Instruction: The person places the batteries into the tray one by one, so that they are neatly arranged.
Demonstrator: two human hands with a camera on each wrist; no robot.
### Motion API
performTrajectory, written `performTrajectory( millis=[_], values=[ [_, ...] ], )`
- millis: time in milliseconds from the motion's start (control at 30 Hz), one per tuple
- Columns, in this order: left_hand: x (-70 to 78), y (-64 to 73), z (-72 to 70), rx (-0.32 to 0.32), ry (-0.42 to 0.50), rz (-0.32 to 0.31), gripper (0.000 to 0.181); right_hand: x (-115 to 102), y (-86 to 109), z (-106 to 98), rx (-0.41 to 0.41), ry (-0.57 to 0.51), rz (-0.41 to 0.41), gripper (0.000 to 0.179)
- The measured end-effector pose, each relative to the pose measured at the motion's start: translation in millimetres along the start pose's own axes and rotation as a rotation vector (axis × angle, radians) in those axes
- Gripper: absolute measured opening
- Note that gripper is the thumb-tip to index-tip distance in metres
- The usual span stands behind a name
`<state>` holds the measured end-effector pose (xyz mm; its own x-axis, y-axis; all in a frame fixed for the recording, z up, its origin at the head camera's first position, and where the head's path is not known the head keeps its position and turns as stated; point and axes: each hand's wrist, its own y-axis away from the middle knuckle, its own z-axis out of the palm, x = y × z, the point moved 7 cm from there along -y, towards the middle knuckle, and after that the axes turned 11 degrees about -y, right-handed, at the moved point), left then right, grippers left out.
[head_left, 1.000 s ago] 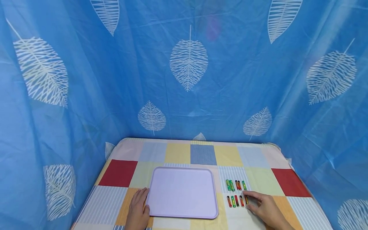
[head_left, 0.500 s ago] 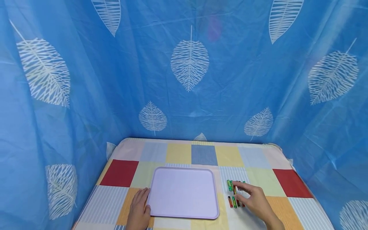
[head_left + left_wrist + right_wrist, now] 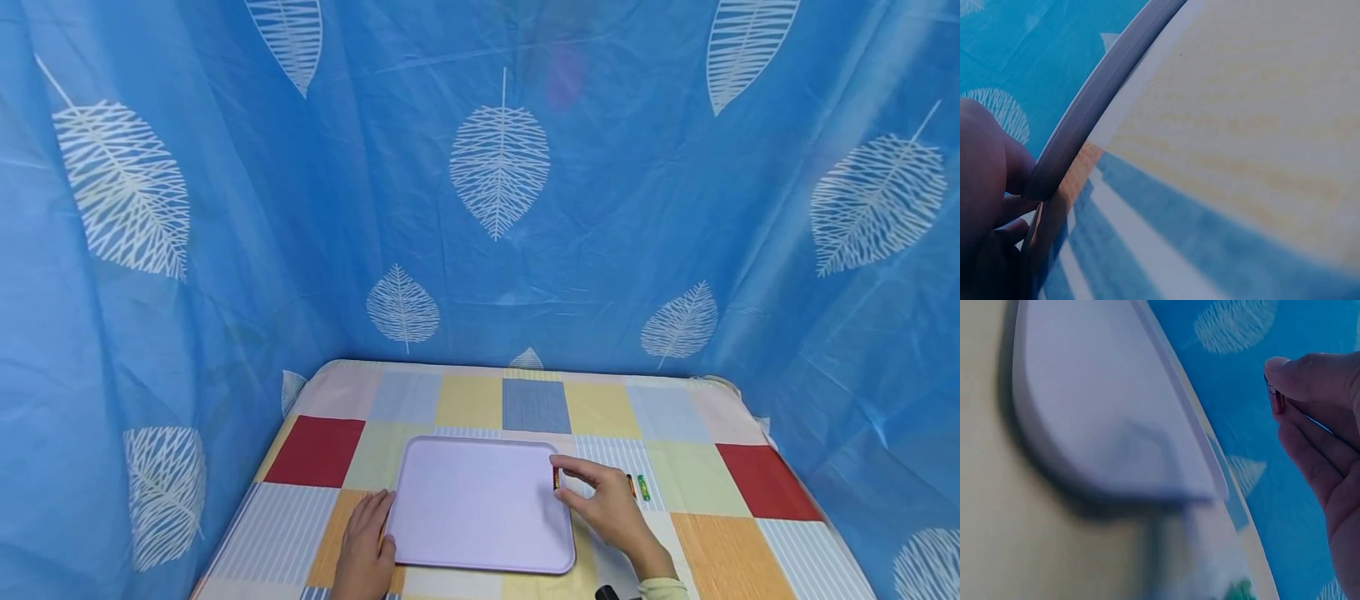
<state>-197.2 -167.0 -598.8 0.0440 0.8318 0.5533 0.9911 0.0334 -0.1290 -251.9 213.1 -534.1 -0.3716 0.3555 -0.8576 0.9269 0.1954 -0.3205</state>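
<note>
My right hand (image 3: 603,504) pinches a small red and black battery (image 3: 556,477) between thumb and fingertips, over the right rim of the lilac tray (image 3: 480,500). The same battery (image 3: 1277,400) shows small and dark red in the right wrist view. At the tray's left edge my left hand (image 3: 365,546) rests with fingers extended, the thumb by the near corner. In the left wrist view its fingers (image 3: 1016,165) touch the tray's rim (image 3: 1085,119). Right of my right hand lie a green battery (image 3: 643,487) and a red one (image 3: 632,485); the hand covers the area around the other batteries.
A patchwork cloth (image 3: 723,542) covers the table. Blue curtains (image 3: 480,292) with white leaf prints stand behind the table and on both sides. A black object (image 3: 606,592) pokes in at the bottom edge near the right sleeve (image 3: 663,588).
My right hand has moved left from the battery rows to the tray's right rim, carrying the red and black battery. The left hand stays at the tray's left edge.
</note>
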Motion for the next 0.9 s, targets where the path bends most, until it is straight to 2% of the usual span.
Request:
performTrajectory(
  millis=[133,433,700,900],
  values=[
    [-0.2,0.8,-1.2,0.002,0.005,-0.003,0.062,-8,-11.2,22,-0.019,-0.031,-0.010,0.048],
    [-0.4,1.1,-1.8,0.016,0.001,0.016,0.061,-31,-30.6,74,-0.097,-0.098,-0.145,0.045],
    [0.2,1.9,-2.8,0.043,-0.006,0.032,0.061,-46,-42.9,122,-0.161,-0.146,-0.176,0.046],
    [1.7,2.9,-4.9,0.052,-0.014,0.042,0.061,-54,-51.4,150,-0.187,-0.175,-0.173,0.046]
  ],
)
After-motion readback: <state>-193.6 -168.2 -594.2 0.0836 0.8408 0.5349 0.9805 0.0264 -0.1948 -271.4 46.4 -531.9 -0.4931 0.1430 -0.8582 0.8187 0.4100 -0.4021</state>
